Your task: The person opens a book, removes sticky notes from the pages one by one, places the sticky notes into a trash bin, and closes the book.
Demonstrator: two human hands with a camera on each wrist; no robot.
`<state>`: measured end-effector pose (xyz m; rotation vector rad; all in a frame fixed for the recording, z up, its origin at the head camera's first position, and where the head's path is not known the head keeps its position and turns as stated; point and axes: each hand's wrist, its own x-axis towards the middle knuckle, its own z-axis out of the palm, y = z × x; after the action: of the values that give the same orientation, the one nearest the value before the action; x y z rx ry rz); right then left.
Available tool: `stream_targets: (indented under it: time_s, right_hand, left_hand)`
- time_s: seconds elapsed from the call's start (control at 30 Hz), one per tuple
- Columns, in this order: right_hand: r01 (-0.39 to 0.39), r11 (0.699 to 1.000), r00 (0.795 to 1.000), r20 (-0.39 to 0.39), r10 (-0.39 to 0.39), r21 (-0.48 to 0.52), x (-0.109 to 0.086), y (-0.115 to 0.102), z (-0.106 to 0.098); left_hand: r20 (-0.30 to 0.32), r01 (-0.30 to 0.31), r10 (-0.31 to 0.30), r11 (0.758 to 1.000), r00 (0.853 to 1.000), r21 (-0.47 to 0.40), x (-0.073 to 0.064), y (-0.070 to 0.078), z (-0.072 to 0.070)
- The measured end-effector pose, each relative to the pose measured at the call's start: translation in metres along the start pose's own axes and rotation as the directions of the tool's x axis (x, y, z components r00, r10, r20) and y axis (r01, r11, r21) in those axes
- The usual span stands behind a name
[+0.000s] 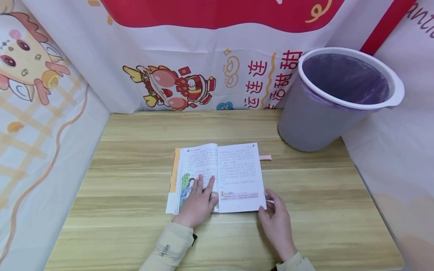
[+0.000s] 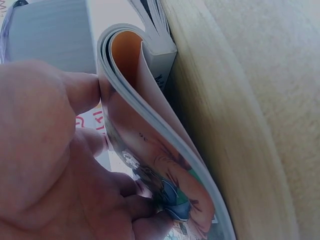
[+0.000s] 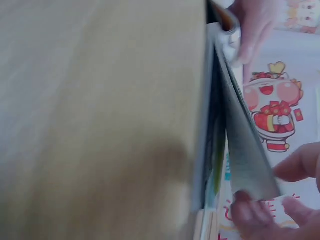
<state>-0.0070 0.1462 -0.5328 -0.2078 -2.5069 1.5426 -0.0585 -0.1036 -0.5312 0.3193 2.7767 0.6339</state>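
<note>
An open book lies on the wooden table, with printed text on both pages and a coloured picture on the left one. My left hand rests on the lower left page, fingers spread and pointing up the page. In the left wrist view the pages bulge in a curve near the spine beside that hand. At the lower right corner, my right hand pinches the book's right-hand page. The right wrist view shows this page raised at an angle above the rest, between thumb and fingers.
A grey bin with a purple liner stands at the table's back right. A pink strip sticks out from the book's right side. Printed cloth hangs behind the wooden table and along both sides.
</note>
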Motion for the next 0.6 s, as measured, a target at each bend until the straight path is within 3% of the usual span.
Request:
stream_targets:
  time_s: [0.13,0.23,0.33,0.5,0.6]
  right_hand:
    - [-0.038,0.966,0.999,0.036,0.03,0.257,0.001,-0.014,0.006]
    - [-0.04,0.932,0.997,0.073,0.015,0.36,0.001,-0.023,0.012]
    - [-0.013,0.936,0.993,0.114,-0.029,0.352,0.003,-0.027,0.021]
    - [0.06,0.974,0.972,0.209,-0.106,0.217,0.007,-0.026,0.038]
    - [0.136,0.977,0.955,0.241,-0.173,0.163,0.008,-0.025,0.048]
  left_hand:
    - [0.004,-0.003,0.003,1.0,1.0,-0.024,-0.001,-0.001,-0.003]
    - [0.002,-0.012,0.012,0.999,1.0,-0.048,-0.003,-0.003,-0.005]
    - [-0.018,-0.022,0.021,0.998,1.0,-0.056,-0.003,-0.007,-0.006]
    - [-0.04,-0.037,0.034,0.997,0.999,-0.068,-0.003,-0.018,-0.009]
    - [-0.053,-0.055,0.051,0.995,0.997,-0.086,-0.004,-0.023,-0.014]
